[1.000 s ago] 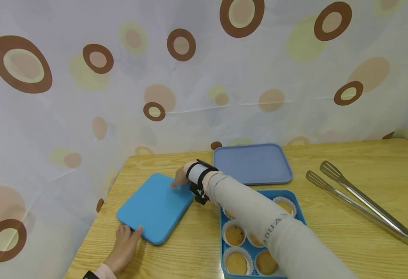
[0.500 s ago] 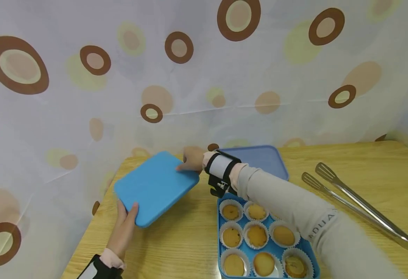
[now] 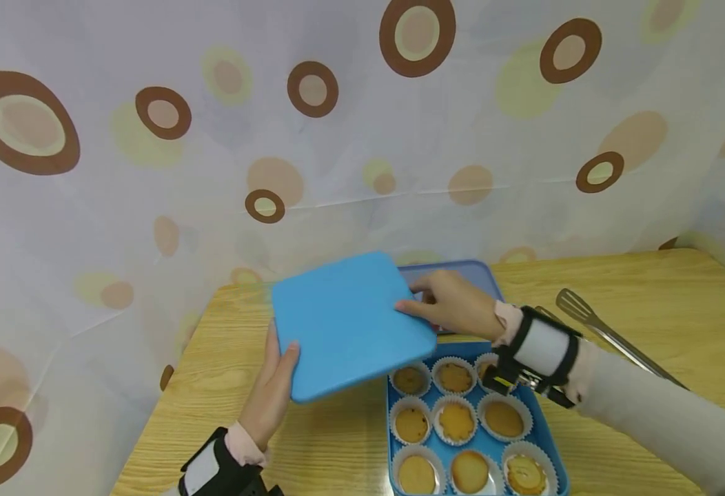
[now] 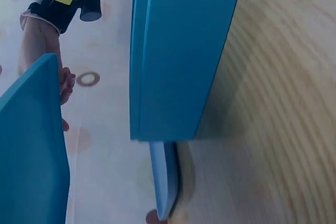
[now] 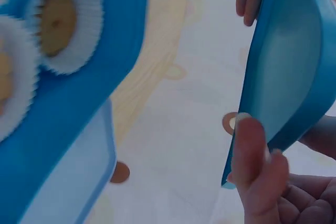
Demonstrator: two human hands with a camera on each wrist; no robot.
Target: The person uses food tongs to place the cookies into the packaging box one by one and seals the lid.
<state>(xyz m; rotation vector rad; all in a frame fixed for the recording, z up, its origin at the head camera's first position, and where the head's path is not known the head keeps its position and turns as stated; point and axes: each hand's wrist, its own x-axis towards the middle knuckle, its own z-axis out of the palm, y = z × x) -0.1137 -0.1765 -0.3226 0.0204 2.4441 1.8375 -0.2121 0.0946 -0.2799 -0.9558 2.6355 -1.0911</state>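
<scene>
Both hands hold a blue plastic lid (image 3: 350, 324), raised above the table and tilted. My left hand (image 3: 269, 389) grips its near left corner, thumb on top and fingers beneath. On the opposite side, my right hand (image 3: 458, 303) pinches the lid's right edge. Just below and to the right stands an open blue box (image 3: 545, 430) holding several small round cakes (image 3: 457, 420) in white paper cups. The lid's near right corner overlaps the box's far left corner in the head view. The right wrist view shows the lid's hollow underside (image 5: 294, 56).
A lilac tray (image 3: 471, 273) lies behind the box, partly covered by the lid and right hand. Metal tongs (image 3: 617, 337) rest on the wooden table (image 3: 666, 310) at the right, partly behind the right forearm. A patterned cloth (image 3: 350, 151) hangs behind the table.
The lid has been lifted off the table's left side and carried right, to the box. Both hands moved right with it. The right arm has uncovered the cakes and now partly hides the tongs.
</scene>
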